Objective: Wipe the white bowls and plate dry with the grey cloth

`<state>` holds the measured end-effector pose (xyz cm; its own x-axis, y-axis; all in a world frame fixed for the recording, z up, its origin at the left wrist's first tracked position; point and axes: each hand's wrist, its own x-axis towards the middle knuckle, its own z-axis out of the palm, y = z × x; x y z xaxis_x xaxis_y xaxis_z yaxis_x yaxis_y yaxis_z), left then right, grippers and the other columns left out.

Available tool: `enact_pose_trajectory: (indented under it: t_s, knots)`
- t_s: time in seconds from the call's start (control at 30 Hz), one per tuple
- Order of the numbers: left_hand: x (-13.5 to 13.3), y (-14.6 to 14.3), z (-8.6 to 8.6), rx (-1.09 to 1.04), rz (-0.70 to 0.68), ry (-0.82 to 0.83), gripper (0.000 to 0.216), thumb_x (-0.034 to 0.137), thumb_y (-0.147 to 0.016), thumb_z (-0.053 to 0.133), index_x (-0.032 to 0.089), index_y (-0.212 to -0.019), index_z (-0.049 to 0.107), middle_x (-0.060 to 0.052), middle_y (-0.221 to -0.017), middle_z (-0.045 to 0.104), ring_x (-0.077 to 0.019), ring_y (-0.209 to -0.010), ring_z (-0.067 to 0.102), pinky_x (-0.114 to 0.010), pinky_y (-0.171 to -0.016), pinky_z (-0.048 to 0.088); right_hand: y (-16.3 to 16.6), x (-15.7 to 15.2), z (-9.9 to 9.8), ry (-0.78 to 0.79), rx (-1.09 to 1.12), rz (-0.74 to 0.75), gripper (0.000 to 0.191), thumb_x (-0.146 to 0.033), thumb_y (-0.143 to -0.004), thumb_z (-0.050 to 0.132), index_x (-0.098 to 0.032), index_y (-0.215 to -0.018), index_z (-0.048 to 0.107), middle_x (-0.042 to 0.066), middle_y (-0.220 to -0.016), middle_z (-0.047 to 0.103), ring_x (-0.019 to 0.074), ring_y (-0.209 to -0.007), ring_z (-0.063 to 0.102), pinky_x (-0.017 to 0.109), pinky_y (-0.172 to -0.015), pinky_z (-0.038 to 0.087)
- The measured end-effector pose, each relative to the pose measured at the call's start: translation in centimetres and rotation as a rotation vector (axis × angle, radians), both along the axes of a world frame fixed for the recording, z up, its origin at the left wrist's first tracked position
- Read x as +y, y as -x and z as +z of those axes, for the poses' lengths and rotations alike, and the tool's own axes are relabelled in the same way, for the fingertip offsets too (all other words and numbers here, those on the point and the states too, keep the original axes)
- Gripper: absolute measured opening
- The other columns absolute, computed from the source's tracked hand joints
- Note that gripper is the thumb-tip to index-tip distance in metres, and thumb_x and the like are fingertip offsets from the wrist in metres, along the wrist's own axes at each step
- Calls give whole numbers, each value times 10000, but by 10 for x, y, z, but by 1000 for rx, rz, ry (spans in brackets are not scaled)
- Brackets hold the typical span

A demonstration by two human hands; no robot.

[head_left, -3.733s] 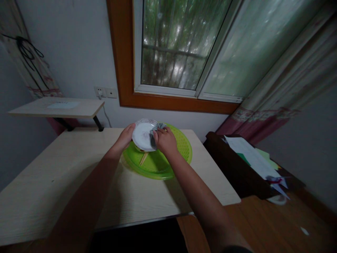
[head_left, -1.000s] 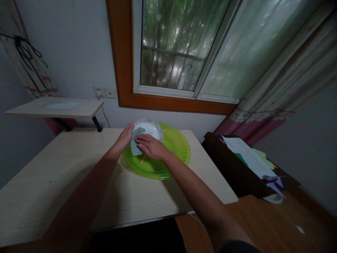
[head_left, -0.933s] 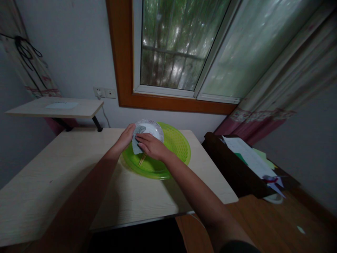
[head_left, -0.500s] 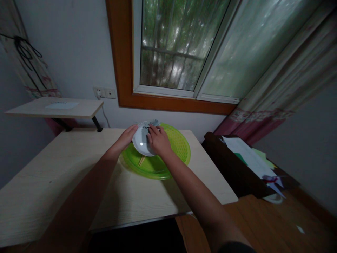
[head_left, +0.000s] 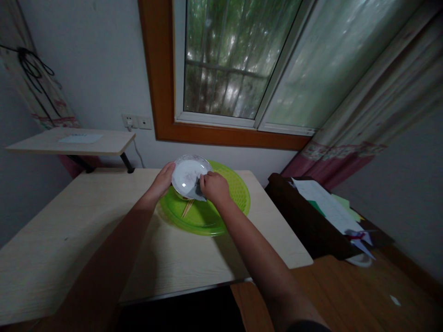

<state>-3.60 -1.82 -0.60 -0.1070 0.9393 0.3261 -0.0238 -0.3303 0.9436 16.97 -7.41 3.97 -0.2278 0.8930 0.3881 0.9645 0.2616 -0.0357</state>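
Note:
My left hand [head_left: 162, 181] grips the left rim of a white plate [head_left: 187, 173] with a faint pattern, fingers mostly hidden behind it. The plate is tilted toward me above a round green plastic basket tray [head_left: 211, 225]. My right hand [head_left: 215, 187] is closed around a grey cloth [head_left: 198, 192], which lies against the plate's lower right side and hangs past its rim. Below the plate, a pair of wooden chopsticks [head_left: 187, 209] lies on the tray. The coloured edge of another dish [head_left: 182, 197] peeks out under the plate.
The tray stands on a pale wooden table [head_left: 180, 263] against the wall below a window. A small raised shelf [head_left: 76, 142] with a sheet of paper is at the left. To the right, a dark box [head_left: 301, 221] holds papers. The table's front edge is close to me.
My right hand has moved the cloth from the plate's upper right down to its lower right rim, and its fingers have curled in. My left hand has shifted slightly left with the plate.

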Motion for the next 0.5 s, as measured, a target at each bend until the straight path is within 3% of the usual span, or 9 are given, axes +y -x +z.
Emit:
enact_pose_trajectory:
  t_s: [0.13,0.33,0.5]
  knots:
    - [4,1,-4,-6,-10,-11,536,619,-918,557,164,-1183,656,-135,-1270,693,-274,-1251,609,-427,-1109,473,3,-2,-3,69,-25,156,541,-396,-1094,327,-151,-1006,801,140,-986,776,237,-873,732,323,-809,510]
    - [6,4,-5,28,-16,-21,521,615,-927,527,173,-1172,654,-123,-1227,699,-259,-1212,625,-411,-1103,475,7,-6,-5,72,-22,508,492,-373,-1107,352,-157,-1015,785,98,-975,759,190,-944,701,292,-915,495]
    - [2,3,1,118,-2,-34,475,583,-939,511,182,-1140,668,-127,-1271,691,-259,-1231,610,-395,-1157,422,11,-8,-9,28,56,720,413,-343,-1099,385,-180,-1201,750,88,-1226,734,193,-1135,657,326,-1066,484]
